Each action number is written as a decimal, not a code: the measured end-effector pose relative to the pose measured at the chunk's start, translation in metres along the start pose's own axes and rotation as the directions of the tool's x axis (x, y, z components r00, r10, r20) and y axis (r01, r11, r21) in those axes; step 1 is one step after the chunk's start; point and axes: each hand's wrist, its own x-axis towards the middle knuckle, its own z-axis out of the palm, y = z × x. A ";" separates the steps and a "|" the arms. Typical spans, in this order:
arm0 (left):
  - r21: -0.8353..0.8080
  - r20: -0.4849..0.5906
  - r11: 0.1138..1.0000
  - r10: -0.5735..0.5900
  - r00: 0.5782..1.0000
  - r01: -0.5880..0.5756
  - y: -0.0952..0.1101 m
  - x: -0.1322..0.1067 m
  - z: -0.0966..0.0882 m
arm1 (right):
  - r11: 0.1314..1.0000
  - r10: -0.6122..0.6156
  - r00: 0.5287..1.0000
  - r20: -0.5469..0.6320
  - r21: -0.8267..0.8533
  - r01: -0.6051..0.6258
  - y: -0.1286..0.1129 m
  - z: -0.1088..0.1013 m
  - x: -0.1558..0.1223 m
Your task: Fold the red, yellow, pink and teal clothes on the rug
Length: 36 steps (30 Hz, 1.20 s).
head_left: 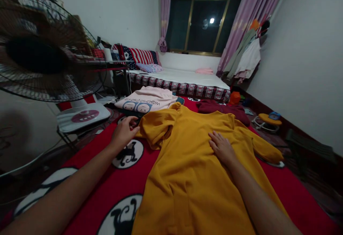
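Note:
A mustard-yellow long-sleeved dress (187, 163) lies spread over a red blanket with its neckline away from me; its lower end runs out of view. My left hand (125, 132) has its fingers curled and thumb closed at the cuff of the left sleeve (157, 122), which is bent and bunched. On the upper part of the dress my right hand (222, 147) rests flat, palm down and fingers extended. The other sleeve (266, 149) stretches out to the right, its end near the blanket's edge.
Beyond the dress lie a pale pink printed garment (147, 99) and a dark red garment (223, 110) on the red blanket (100, 172). A large fan (37, 54) and a white chair (83, 115) stand left. A yellow stool (269, 118) is at right; a bed (182, 76) is behind.

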 end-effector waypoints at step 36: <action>-0.446 0.367 0.621 0.783 0.501 -0.644 0.181 -0.032 0.094 | 0.567 0.733 0.569 -0.374 0.797 -0.207 0.048 -0.015 -0.007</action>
